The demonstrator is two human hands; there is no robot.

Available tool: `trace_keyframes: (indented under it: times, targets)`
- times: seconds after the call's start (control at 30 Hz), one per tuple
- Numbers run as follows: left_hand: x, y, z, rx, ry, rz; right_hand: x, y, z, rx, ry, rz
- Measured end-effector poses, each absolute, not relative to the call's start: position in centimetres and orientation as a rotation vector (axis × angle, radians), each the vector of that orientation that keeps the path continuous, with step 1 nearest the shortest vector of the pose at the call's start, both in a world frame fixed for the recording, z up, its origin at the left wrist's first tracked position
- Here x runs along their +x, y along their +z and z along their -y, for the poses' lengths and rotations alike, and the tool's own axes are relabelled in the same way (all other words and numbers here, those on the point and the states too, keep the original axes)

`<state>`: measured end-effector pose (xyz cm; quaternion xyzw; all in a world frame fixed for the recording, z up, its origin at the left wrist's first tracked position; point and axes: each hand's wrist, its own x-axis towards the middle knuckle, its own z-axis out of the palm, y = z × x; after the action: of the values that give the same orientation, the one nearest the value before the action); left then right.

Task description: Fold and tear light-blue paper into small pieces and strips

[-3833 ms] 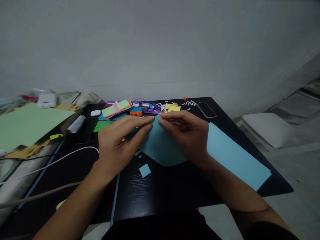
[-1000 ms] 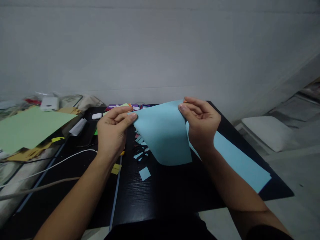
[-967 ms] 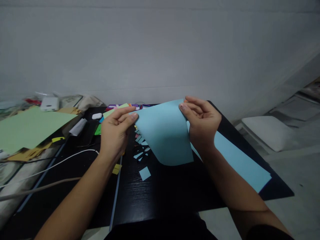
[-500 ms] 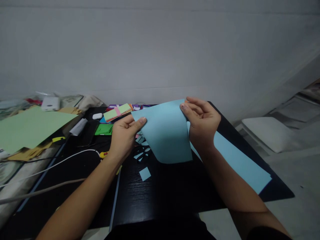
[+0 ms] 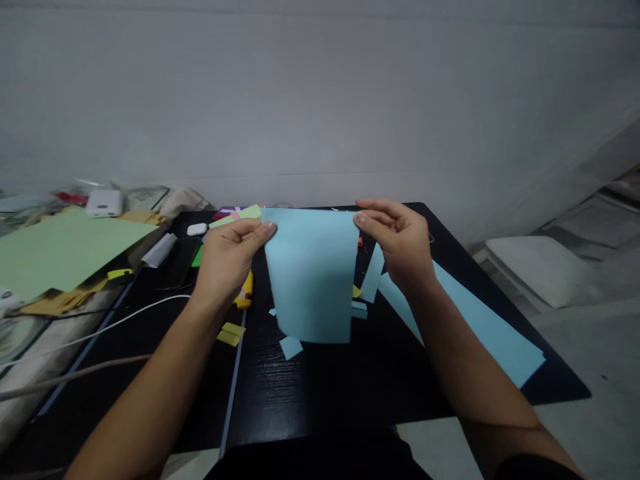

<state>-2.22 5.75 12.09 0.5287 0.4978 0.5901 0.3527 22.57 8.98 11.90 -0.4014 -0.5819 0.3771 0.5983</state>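
Observation:
A light blue sheet of paper [image 5: 314,277] hangs upright between my two hands above the black table [image 5: 300,400]. My left hand [image 5: 230,257] pinches its upper left corner between thumb and fingers. At the upper right corner, my right hand [image 5: 397,240] grips the edge in the same way. Just below the sheet lies a small blue paper square [image 5: 291,347]. More blue sheets [image 5: 480,327] rest on the table under my right forearm, with a narrow blue strip [image 5: 373,275] beside them.
Left of centre are a yellow tool [image 5: 245,292], yellow paper pieces [image 5: 231,334], a dark phone [image 5: 179,264] and a white case [image 5: 197,229]. A green sheet [image 5: 65,247] and cables [image 5: 145,308] lie farther left. A white stool [image 5: 537,267] stands at the right.
The blue sheet has straightened from a tilt and faces me more squarely. My left hand has moved slightly left and my right hand slightly left too, uncovering the yellow tool and blue strip.

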Motion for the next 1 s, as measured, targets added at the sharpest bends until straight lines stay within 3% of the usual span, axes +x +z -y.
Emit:
trace_keyframes:
  times: [0.23, 0.43, 0.8, 1.0]
  targets:
    - [-1.3, 12.3, -4.8, 1.802, 0.91, -1.221, 21.5, 12.1, -7.1, -0.919, 0.88, 1.887]
    - [0.1, 11.6, -4.2, 1.974, 0.832, -1.212, 20.7, 11.4, -7.0, -0.914, 1.089, 1.919]
    - [-3.2, 12.9, -5.1, 1.673, 0.932, -1.221, 22.9, 11.7, -9.6, -1.004, 0.838, 1.478]
    - [-5.7, 13.0, -6.2, 1.383, 1.413, -1.35, 25.7, 12.7, -10.4, -1.147, 0.971, 1.713]
